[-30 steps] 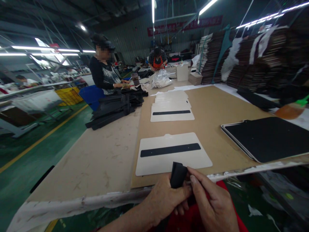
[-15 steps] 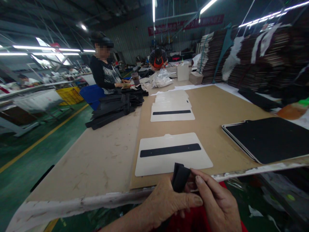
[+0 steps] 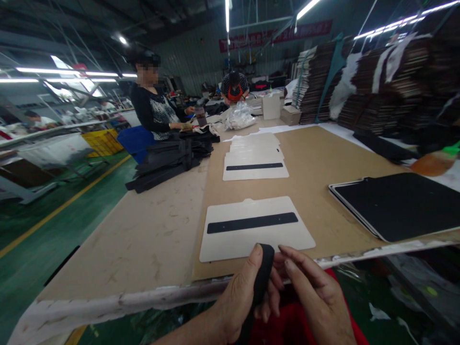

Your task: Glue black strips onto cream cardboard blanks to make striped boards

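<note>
My left hand (image 3: 239, 292) is closed around a black strip (image 3: 265, 268), thumb pressed along its upper end. The strip's lower part runs down below the palm. Just to the right of it, my right hand (image 3: 318, 294) has its fingers stretched out and slightly apart, holding nothing that I can see. In front of both hands lies a cream board (image 3: 230, 248) with a black band (image 3: 252, 223) across its middle. Farther back, several overlapping cream boards (image 3: 253, 147) form a row, the nearest with a similar black band.
A heap of black strips (image 3: 168, 160) lies at the table's left side, near a co-worker (image 3: 154, 105). Black-faced boards (image 3: 406, 206) are stacked on the right. Behind them stand tall piles of dark sheets (image 3: 381, 86). A second person (image 3: 234, 88) bends over the far end.
The strip end, folded and held between both hands before, now lies smooth under my left thumb. My right hand has come off it. The co-worker's one hand has risen toward a container.
</note>
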Motion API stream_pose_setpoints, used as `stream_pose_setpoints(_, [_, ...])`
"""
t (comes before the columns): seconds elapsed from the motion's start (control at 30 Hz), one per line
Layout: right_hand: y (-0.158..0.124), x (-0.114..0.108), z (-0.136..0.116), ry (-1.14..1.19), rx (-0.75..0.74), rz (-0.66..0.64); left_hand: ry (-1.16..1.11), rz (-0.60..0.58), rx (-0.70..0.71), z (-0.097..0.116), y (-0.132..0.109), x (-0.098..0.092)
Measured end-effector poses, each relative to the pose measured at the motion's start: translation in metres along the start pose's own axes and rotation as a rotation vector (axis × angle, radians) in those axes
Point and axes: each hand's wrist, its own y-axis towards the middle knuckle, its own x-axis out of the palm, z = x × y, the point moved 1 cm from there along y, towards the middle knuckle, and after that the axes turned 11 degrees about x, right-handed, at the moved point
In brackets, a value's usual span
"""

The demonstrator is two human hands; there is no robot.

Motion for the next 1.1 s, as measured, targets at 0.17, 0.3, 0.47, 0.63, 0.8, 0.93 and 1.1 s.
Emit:
stream_pose_setpoints(0.17, [0.0007,0.0021,-0.0003,0.014,0.014,-0.068,-0.001,0.012,0.018,-0.0032,0.0008,-0.0004])
stream_pose_setpoints(0.3, [0.0006,0.0021,0.0006,0.006,-0.002,-0.059,0.014,0.004,0.011,-0.0018,0.0,-0.0006])
stream_pose_setpoints(0.47, [-0.0007,0.0003,0.0,-0.041,-0.059,-0.051,0.034,0.018,0.009,-0.0006,-0.0013,-0.0022])
stream_pose_setpoints(0.63, [-0.004,0.0016,-0.0013,-0.041,-0.119,-0.069,0.008,0.041,-0.024,0.0,-0.0004,-0.0023])
stream_pose_setpoints(0.8, [-0.0069,0.0062,0.0008,0.048,-0.06,-0.163,0.024,0.074,-0.031,-0.0002,-0.0027,-0.0008])
stream_pose_setpoints(0.93, [-0.0079,0.0055,-0.0008,-0.028,-0.153,-0.119,0.157,0.063,-0.047,-0.0008,-0.0067,0.0003])
stream_pose_setpoints(1.1, [-0.008,0.0021,0.0009,-0.092,-0.262,-0.135,0.184,0.05,-0.041,0.0004,-0.0067,0.0008])
